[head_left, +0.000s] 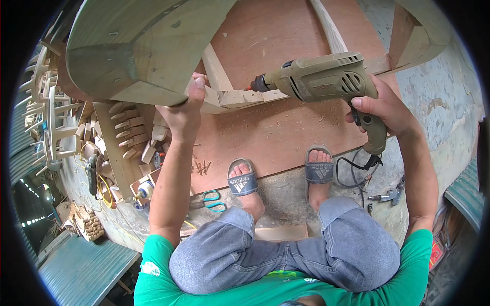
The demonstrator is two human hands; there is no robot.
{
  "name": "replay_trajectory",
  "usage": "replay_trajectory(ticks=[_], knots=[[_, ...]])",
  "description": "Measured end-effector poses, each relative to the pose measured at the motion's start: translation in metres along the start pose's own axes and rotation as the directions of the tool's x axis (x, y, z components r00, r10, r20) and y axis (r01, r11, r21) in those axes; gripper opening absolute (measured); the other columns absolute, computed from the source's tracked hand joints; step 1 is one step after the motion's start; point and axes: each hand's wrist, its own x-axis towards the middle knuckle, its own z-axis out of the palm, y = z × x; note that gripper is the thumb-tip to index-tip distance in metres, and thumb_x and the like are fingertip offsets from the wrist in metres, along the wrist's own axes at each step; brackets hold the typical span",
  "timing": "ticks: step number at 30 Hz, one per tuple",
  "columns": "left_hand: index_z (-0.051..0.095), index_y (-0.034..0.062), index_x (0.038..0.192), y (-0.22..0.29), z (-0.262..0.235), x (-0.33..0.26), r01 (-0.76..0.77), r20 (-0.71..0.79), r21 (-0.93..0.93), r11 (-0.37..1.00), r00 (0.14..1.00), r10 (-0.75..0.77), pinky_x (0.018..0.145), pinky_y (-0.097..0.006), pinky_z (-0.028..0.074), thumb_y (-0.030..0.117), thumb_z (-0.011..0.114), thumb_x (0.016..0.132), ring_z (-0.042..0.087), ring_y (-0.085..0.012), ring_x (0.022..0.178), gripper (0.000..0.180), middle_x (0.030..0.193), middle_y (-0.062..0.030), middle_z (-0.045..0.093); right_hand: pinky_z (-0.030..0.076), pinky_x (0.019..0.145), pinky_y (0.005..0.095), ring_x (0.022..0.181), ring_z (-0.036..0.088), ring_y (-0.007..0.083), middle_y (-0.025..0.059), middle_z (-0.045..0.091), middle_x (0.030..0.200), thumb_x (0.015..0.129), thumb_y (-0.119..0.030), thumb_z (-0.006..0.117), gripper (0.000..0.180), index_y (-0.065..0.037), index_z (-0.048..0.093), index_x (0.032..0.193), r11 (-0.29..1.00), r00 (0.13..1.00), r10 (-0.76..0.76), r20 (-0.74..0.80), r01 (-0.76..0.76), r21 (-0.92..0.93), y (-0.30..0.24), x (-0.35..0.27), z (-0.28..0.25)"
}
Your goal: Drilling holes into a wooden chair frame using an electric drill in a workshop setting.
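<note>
My right hand (384, 108) is wrapped round the grip of an olive-green power drill (326, 81), thumb along its side. The drill lies level, its black chuck pointing left at a pale wooden rail (237, 98); a reddish tip shows at or close to the wood, and contact is hard to judge. My left hand (185, 108) grips the corner where the rail meets a large curved wooden panel (148, 51), thumb up; most of its fingers are hidden behind the wood. A wooden slat (217, 69) runs away from the rail.
A reddish-brown plywood sheet (286, 132) with shavings lies beneath. Small screws (202, 167) and teal-handled scissors (213, 201) are near my feet. A metal air tool (389, 196) and the drill's black cable lie right. Cut wooden parts (130, 130) and a glue bottle (145, 189) stand left.
</note>
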Motion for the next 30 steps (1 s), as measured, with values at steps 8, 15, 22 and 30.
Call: replay_trajectory(ticks=[8, 15, 22, 30], knots=[[0.055, 0.0032, 0.106, 0.002, 0.003, 0.0, 0.003, -0.01, -0.079, 0.997, 1.0, -0.004, 0.082, -0.036, 0.053, 0.009, 0.072, 0.086, 0.068, -0.0196, 0.086, 0.027, 0.09, -0.0112, 0.071, 0.057, 0.056, 0.0282, 0.075, 0.069, 0.0158, 0.0098, 0.063, 0.106, 0.085, -0.026, 0.075, 0.069, 0.0, 0.041, 0.14, 0.999, 0.998, 0.027, 0.051, -0.027, 0.016, 0.009, 0.005, -0.001], [0.056, 0.0027, 0.107, 0.0, 0.002, 0.001, 0.004, -0.008, -0.046, 0.999, 1.0, -0.004, 0.083, -0.038, 0.055, 0.007, 0.072, 0.086, 0.069, -0.0206, 0.085, 0.027, 0.09, -0.0113, 0.07, 0.057, 0.057, 0.0286, 0.078, 0.069, 0.0164, 0.0104, 0.062, 0.109, 0.084, -0.026, 0.075, 0.074, 0.002, 0.039, 0.143, 1.0, 0.999, 0.027, 0.04, -0.027, 0.015, 0.013, -0.002, 0.001], [0.058, 0.0022, 0.106, -0.003, 0.0, 0.0, -0.01, -0.02, -0.012, 1.0, 1.0, 0.01, 0.082, -0.038, 0.055, 0.008, 0.073, 0.085, 0.069, -0.0207, 0.086, 0.026, 0.09, -0.0106, 0.07, 0.055, 0.059, 0.0279, 0.078, 0.068, 0.0135, 0.0077, 0.064, 0.1, 0.085, -0.022, 0.074, 0.072, 0.005, 0.039, 0.142, 0.995, 0.998, -0.019, 0.065, 0.025, -0.095, 0.001, -0.005, 0.01], [0.059, 0.0022, 0.104, 0.002, 0.002, -0.001, 0.028, -0.04, -0.038, 0.999, 0.999, -0.03, 0.083, -0.038, 0.055, 0.009, 0.073, 0.085, 0.069, -0.0205, 0.086, 0.024, 0.09, -0.0102, 0.07, 0.056, 0.06, 0.0276, 0.075, 0.067, 0.0135, 0.0081, 0.064, 0.098, 0.085, -0.025, 0.076, 0.068, 0.004, 0.043, 0.137, 0.996, 0.999, -0.022, 0.041, 0.025, -0.091, -0.005, 0.0, 0.01]])
